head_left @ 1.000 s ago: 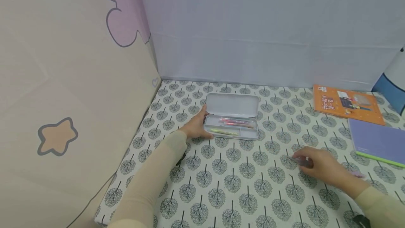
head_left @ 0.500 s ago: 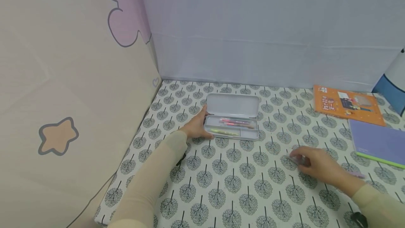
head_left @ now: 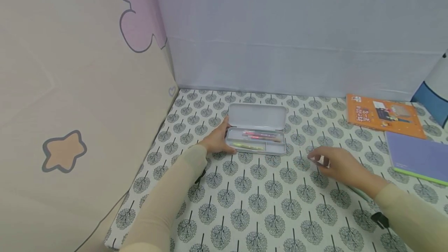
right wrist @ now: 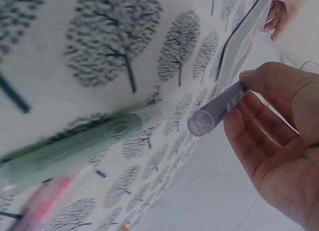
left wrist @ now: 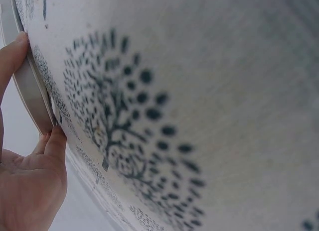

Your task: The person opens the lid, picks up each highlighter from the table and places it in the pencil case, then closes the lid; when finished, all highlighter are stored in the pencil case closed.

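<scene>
An open pale grey pencil case (head_left: 275, 147) lies mid-table with its lid (head_left: 257, 116) folded back. Two pink-tipped pens (head_left: 260, 137) and a yellow pen (head_left: 247, 146) rest inside. My left hand (head_left: 215, 139) grips the case's left end, thumb at the front corner and fingers along the side. To the right, my right hand (head_left: 341, 164) pinches a purple-grey pen (right wrist: 217, 111) with a barcode between thumb and fingers, over the table. Below it on the cloth are a green pen (right wrist: 75, 146) and a pink-and-purple pen (right wrist: 45, 201), both partly cut off in the right wrist view.
An orange book (head_left: 385, 116) and a purple book (head_left: 420, 154) with a green edge lie at the right, partly overlapping. The tree-print cloth (head_left: 273, 221) covers the table. White fabric (head_left: 297, 30) hangs behind; a cream curtain (head_left: 87, 88) stands at the left.
My right hand has moved left and away from me, toward the pencil case, with the purple-grey pen. The green pen has come into view beneath the wrist. The left hand stays put.
</scene>
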The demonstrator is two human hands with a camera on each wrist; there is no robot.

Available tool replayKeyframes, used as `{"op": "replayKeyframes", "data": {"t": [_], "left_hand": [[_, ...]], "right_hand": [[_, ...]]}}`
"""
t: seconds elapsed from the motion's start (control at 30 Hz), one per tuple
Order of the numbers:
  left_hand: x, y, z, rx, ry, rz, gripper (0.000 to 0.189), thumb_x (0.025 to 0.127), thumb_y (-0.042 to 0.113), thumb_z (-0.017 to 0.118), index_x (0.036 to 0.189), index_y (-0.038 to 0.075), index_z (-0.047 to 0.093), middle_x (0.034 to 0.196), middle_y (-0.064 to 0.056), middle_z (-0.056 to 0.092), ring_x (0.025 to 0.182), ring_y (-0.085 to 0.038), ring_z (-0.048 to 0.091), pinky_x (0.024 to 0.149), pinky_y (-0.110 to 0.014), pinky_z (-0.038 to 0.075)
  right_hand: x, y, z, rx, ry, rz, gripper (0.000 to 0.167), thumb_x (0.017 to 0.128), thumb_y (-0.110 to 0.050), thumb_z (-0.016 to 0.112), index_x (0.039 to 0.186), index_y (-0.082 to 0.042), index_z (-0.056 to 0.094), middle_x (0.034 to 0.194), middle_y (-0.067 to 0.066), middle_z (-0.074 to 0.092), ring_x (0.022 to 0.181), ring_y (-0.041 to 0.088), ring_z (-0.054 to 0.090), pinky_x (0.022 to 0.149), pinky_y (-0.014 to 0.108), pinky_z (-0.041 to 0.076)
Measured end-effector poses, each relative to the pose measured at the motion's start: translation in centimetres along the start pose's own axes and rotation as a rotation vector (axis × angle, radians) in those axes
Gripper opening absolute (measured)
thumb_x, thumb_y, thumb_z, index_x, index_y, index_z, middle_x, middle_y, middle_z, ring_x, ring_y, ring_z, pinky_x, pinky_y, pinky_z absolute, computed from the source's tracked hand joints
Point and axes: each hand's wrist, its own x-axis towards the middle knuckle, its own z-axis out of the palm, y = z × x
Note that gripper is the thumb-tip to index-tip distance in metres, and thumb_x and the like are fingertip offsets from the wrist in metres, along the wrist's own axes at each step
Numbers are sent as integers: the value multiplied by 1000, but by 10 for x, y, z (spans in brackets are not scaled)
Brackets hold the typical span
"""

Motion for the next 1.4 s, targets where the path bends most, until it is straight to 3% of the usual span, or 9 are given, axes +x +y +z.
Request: {"op": "replayKeyframes", "data": {"t": [0.2,0.93,1.1,1.4], "left_hand": [[0,0,0,4,-4,6,145,55,26,94,155,17,-10,145,-5,44,130,-22,47,118,-38,29],[2,-3,0,-24,-10,16,147,54,25,95,155,19,-12,146,-4,44,131,-22,46,118,-38,29],[2,-3,0,-27,-6,21,147,53,24,95,155,19,-12,145,-4,46,129,-21,48,118,-39,31],[1,-2,0,-28,-13,19,146,55,23,94,155,21,-13,145,-4,45,128,-22,49,116,-39,33]], "right_hand": [[22,-9,0,11,-50,13,35,74,1,75,105,-13,70,89,-4,67,72,7,56,58,19,48],[110,-52,18,147,-103,-95,33,77,3,71,108,-9,70,89,1,68,71,8,58,64,22,53],[127,-60,26,133,-124,-100,33,77,1,72,108,-10,70,89,0,67,71,9,59,66,22,53],[150,-76,38,136,-185,-137,37,77,3,71,112,-9,69,101,6,71,85,19,65,78,31,57]]}}
